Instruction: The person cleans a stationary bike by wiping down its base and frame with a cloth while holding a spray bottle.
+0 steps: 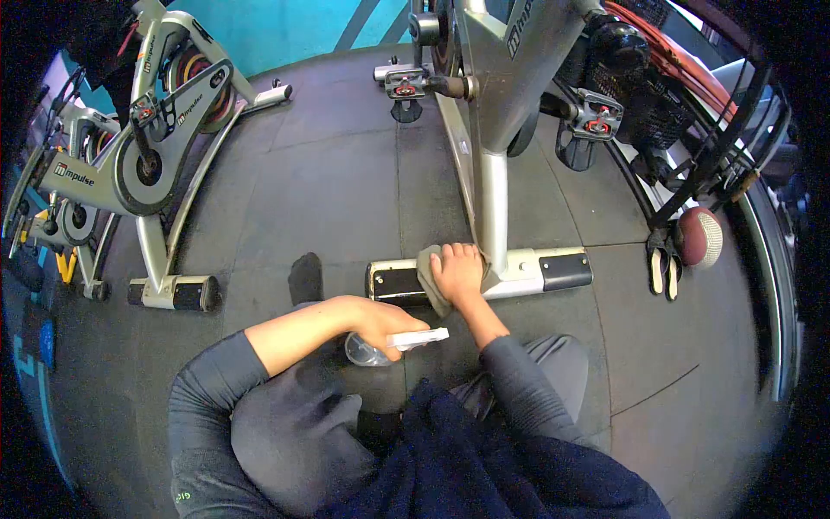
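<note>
Gym floor (320,173) of dark tiles, teal wall (285,35) behind, 2 exercise bikes at left. Right hand (460,272) has fingers bent over grey-brown cloth (432,281), grasping it against base bar (519,270) of the middle bike (486,104), just left of its post. Left hand (385,327) clenched round a clear container with a white top, probably a spray bottle (367,351), held near the bar. Maroon-and-pale ball (699,236) at right, beside 2 shoes (664,264).
</note>
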The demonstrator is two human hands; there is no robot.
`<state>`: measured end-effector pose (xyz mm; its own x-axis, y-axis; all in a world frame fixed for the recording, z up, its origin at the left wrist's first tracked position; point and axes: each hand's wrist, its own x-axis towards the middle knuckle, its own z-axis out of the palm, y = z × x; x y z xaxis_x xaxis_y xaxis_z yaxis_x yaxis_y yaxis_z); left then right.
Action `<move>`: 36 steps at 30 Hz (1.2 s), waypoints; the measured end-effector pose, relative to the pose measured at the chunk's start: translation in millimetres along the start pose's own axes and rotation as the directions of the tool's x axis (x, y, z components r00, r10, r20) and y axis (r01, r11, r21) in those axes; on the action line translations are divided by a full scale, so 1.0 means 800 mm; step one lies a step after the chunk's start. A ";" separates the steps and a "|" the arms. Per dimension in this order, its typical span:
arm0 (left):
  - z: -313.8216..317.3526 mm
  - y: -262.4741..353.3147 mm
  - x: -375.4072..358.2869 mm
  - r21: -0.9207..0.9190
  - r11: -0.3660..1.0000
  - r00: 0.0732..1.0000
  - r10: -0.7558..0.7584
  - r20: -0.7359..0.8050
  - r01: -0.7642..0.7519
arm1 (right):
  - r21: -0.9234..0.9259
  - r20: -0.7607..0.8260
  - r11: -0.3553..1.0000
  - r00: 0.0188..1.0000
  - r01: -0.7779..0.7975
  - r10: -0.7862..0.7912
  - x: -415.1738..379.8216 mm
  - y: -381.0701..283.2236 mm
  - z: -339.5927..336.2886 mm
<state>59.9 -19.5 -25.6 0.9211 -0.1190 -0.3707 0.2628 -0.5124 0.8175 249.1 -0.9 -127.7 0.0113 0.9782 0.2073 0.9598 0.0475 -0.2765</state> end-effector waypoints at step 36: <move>0.003 -0.005 -0.011 -0.010 0.999 0.999 -0.032 0.012 0.032 | 0.068 -0.167 0.996 0.985 0.055 -0.043 -0.006 0.002 0.004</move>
<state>49.7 -18.2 -26.8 0.9087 -0.1130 -0.4019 0.2951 -0.5071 0.8098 250.0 -4.6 -131.8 0.0168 0.9276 0.3731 0.9377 0.1149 -0.3279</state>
